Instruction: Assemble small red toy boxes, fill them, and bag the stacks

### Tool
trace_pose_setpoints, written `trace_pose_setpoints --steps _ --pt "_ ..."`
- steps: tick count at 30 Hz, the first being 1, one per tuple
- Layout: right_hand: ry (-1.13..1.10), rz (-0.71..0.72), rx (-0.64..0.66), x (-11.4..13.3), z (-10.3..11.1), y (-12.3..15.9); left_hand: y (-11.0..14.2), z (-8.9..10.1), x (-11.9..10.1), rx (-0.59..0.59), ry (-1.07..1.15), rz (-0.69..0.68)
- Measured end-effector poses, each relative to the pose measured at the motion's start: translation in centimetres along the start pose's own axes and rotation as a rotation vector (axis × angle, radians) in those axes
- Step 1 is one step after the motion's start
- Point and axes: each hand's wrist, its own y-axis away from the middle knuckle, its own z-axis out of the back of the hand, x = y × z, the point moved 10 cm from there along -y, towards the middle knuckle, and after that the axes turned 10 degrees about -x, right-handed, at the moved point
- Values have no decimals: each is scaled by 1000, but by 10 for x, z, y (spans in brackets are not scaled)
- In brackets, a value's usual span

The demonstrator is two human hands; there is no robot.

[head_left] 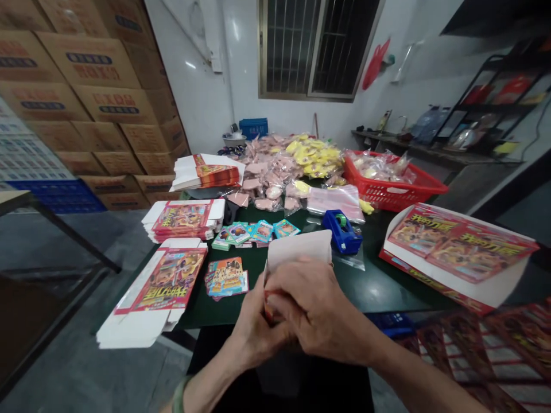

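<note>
Close to my body, over the near edge of the dark green table, both hands are at a small cardboard box (300, 245) whose white flap stands up. My left hand (258, 327) wraps round the box's left side. Across its front lies my right hand (316, 307), fingers bent and pressed in at the opening. Most of the box is hidden behind the hands, and whatever the right fingers pinch inside cannot be made out. Just beyond are several small card stacks (258, 230), with more cards (227, 277) to the left. A blue tape dispenser (343, 231) stands right of the flap.
Flattened printed boxes (166, 281) lie at the left, with a stack (185, 219) behind. Bagged pink pieces (271, 166) and yellow ones (314, 156) heap at the back, beside a red basket (387, 186). A printed display box (456, 252) sits at the right edge.
</note>
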Motion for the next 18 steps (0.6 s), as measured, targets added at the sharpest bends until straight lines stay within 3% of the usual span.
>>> trace_pose_setpoints --steps 3,6,9,11,14,16,18 --pt "13 127 -93 13 11 0 -4 0 4 8 60 7" --pt "137 187 -429 18 50 9 -16 13 23 -62 99 122" --pt "183 -5 -730 -10 84 31 -29 22 36 -109 140 162" --pt "26 -240 -712 -55 78 41 -36 22 37 -107 92 91" --pt "-275 -542 -486 -123 34 53 -47 7 45 -8 30 -8" --pt "-360 -618 -443 -151 15 60 -53 -5 55 58 45 -28" --pt "-358 -616 -483 -164 9 65 -58 -12 64 72 68 -33"
